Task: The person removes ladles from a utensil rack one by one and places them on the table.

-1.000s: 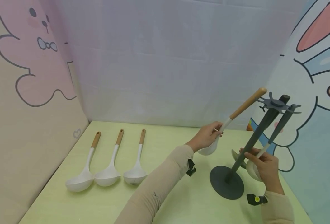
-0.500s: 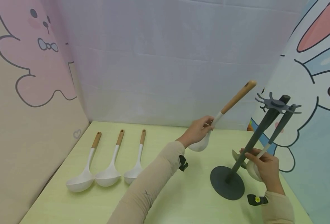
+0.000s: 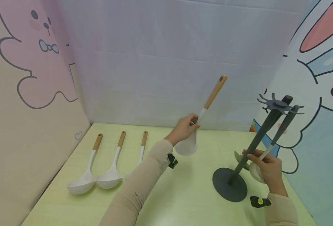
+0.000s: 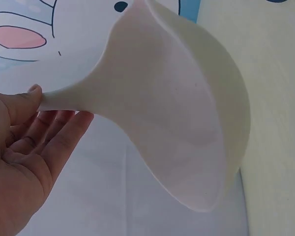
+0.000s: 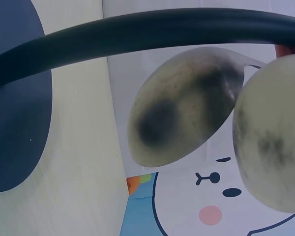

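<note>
In the head view my left hand [image 3: 183,130] pinches the white neck of a ladle [image 3: 215,92], its wooden handle tilted up to the right. The left wrist view shows the white bowl [image 4: 162,98] of this ladle, thumb on one side of the neck and fingers on the other. My right hand [image 3: 270,169] grips the pole of a dark grey utensil stand [image 3: 257,141]. A ladle with a dark grey handle [image 3: 283,129] hangs from the stand's hooked top, overlapping that hand. Behind the pole shows a second hanging bowl [image 5: 187,108], its handle mostly hidden.
Three white ladles with wooden handles lie in a row at the left: an outer ladle [image 3: 81,185], a middle ladle [image 3: 109,180] and one partly behind my left sleeve [image 3: 142,152]. The stand's round base [image 3: 230,188] rests on the pale yellow-green table [image 3: 189,201].
My left hand has moved left, away from the stand, carrying the ladle, whose handle now stands steeper. My left sleeve now covers more of the nearest lying ladle. My right hand has stayed at the pole.
</note>
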Demonstrator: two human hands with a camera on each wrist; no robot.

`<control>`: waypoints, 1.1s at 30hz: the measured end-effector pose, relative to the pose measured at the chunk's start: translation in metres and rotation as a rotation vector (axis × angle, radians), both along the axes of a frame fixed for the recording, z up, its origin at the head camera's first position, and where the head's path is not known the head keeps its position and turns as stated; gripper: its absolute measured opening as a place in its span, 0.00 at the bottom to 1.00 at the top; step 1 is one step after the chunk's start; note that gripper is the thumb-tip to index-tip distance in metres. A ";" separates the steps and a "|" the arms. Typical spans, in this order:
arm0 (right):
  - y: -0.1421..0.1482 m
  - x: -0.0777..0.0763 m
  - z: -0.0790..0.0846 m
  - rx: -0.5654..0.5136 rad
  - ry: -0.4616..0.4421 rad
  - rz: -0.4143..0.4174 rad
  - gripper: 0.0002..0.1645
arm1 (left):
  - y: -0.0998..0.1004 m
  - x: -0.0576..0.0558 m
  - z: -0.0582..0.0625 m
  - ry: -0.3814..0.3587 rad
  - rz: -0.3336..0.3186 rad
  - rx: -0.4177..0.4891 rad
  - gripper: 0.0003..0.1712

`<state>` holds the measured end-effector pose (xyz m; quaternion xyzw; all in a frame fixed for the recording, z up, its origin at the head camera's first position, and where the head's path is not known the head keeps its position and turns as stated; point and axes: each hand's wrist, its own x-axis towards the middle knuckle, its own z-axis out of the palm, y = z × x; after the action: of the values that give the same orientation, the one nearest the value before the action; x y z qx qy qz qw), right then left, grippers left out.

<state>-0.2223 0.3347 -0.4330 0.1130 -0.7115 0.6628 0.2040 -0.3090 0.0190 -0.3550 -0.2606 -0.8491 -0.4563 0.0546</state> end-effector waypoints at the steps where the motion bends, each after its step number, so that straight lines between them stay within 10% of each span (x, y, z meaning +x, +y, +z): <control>1: 0.000 0.000 0.000 -0.005 0.004 0.005 0.12 | -0.003 0.000 -0.001 -0.011 0.002 0.001 0.18; 19: 0.002 -0.001 -0.001 0.012 -0.034 -0.030 0.11 | -0.042 -0.006 -0.019 -0.288 0.091 -0.010 0.15; 33: 0.001 0.001 0.002 -0.036 -0.024 0.014 0.12 | -0.064 -0.011 -0.056 -0.464 0.164 -0.048 0.15</control>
<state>-0.2214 0.3358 -0.4311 0.1063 -0.7012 0.6781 0.1929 -0.3196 -0.0448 -0.4109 -0.0801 -0.8677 -0.4778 -0.1112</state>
